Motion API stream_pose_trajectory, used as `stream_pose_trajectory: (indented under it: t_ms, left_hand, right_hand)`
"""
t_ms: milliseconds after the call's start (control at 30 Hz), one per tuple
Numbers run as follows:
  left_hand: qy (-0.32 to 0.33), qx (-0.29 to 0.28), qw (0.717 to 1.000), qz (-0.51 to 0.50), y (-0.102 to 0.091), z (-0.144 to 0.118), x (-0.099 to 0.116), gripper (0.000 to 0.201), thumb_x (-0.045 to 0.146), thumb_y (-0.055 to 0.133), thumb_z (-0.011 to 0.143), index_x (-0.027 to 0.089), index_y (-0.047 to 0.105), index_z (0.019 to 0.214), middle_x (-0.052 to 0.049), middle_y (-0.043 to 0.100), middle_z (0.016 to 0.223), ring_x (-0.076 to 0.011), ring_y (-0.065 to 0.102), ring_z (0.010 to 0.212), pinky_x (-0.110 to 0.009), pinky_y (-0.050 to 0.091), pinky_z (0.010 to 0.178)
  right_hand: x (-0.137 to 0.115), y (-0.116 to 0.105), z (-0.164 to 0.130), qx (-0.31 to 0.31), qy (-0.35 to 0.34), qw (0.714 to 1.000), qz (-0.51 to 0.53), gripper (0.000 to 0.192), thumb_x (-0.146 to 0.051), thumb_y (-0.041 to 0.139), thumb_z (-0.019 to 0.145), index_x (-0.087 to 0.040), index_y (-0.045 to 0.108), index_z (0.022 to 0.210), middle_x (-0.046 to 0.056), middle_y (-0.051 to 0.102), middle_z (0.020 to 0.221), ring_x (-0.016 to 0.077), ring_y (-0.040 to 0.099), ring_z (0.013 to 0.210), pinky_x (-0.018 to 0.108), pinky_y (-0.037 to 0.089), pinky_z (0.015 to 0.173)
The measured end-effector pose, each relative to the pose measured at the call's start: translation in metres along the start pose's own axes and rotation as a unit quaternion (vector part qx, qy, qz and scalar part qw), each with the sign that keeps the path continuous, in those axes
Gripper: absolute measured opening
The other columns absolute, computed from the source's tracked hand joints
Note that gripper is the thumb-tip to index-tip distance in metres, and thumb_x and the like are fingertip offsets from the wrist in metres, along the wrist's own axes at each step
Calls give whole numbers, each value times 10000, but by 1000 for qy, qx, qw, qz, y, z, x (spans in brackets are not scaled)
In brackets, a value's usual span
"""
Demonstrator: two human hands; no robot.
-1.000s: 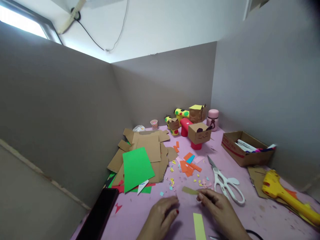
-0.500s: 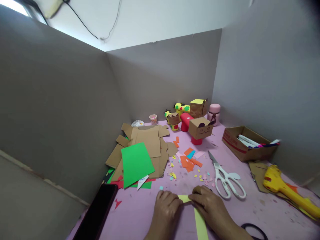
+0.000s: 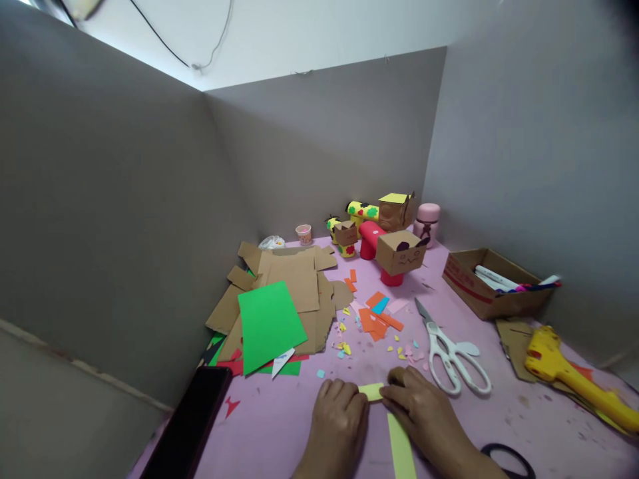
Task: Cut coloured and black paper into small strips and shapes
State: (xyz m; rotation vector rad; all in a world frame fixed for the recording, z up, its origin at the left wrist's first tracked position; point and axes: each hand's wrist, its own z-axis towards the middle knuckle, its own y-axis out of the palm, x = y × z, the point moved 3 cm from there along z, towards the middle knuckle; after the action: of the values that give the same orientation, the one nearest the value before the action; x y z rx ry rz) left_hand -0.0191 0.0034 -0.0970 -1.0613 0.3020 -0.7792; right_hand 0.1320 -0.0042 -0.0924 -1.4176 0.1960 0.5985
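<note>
Your left hand (image 3: 339, 419) and right hand (image 3: 424, 416) meet low in the view on the pink tabletop (image 3: 279, 426), and both sets of fingers close narrowly on the yellow paper strip (image 3: 372, 391), pinching its short folded end between them. The rest of the strip (image 3: 401, 452) runs from under your right hand toward you and leaves the view at the bottom edge. Just beyond your right hand, a little to the right, lie the white scissors (image 3: 452, 359), blades pointing away from you; they are near your knuckles but not touching. Small paper scraps (image 3: 377, 319) in orange, blue and yellow are scattered just ahead of your fingers. To the left, well apart from your left hand, a green sheet (image 3: 267, 322) lies on a heap of cardboard pieces (image 3: 299, 283), and a dark phone (image 3: 187, 426) sits at the tabletop's left edge against the grey partition. At the far back stand the cardboard figures (image 3: 399, 249) and a pink bottle (image 3: 428, 223). On the right are an open cardboard box (image 3: 479, 299) with markers and a yellow glue gun (image 3: 564, 376), both well clear of you. A black loop (image 3: 504, 459) lies by your right wrist. The barest stretch of tabletop is between your left hand and the phone.
</note>
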Motion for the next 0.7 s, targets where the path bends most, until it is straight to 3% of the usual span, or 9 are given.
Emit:
stream_pose_trajectory:
  t_ms: [300,700]
  left_hand:
    - [-177,-39,975,-126,-6,1,-16,155,190,524,864,187,627,749,-48,614,804,-218,545,800,-358,401,717]
    - [-233,-23,969,-78,0,4,-15,139,198,525,831,185,586,707,-40,600,776,-221,545,780,-350,382,705]
  right_hand:
    - [6,0,6,26,31,998,51,201,-139,532,876,-183,696,768,58,646,824,214,595,807,316,455,717]
    - [5,7,6,58,58,996,43,164,-113,508,849,-150,604,722,77,604,801,243,563,785,373,428,713]
